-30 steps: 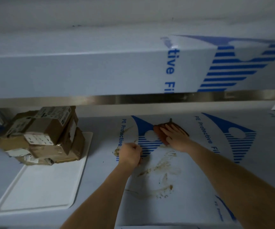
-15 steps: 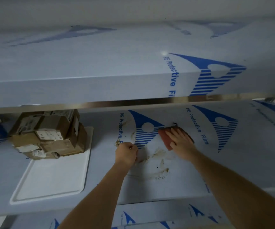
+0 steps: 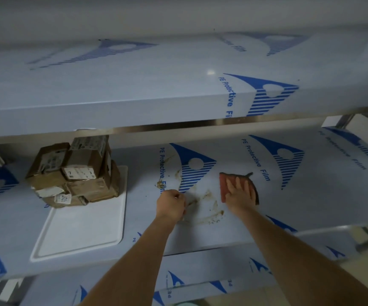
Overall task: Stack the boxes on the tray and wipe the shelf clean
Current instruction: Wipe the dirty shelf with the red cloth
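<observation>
Several brown cardboard boxes [image 3: 75, 171] sit stacked at the far end of a white tray [image 3: 79, 235] on the middle shelf [image 3: 289, 195]. My right hand [image 3: 240, 193] lies flat, fingers spread, on a reddish cloth [image 3: 225, 184] pressed to the shelf. Left of the cloth, brown smears [image 3: 207, 208] streak the film-covered surface. My left hand [image 3: 171, 204] is curled into a fist at the left edge of the smears, resting on the shelf; nothing shows in it.
An upper shelf [image 3: 134, 96] overhangs the work area, its metal lip low above the boxes. A lower shelf [image 3: 200, 274] sits below. A metal shelf leg [image 3: 344, 120] stands at the right, with floor visible beyond.
My right hand and the cloth have slid toward me and to the right, away from the blue logo. The view pulled back and up. My left fist stayed by the smears.
</observation>
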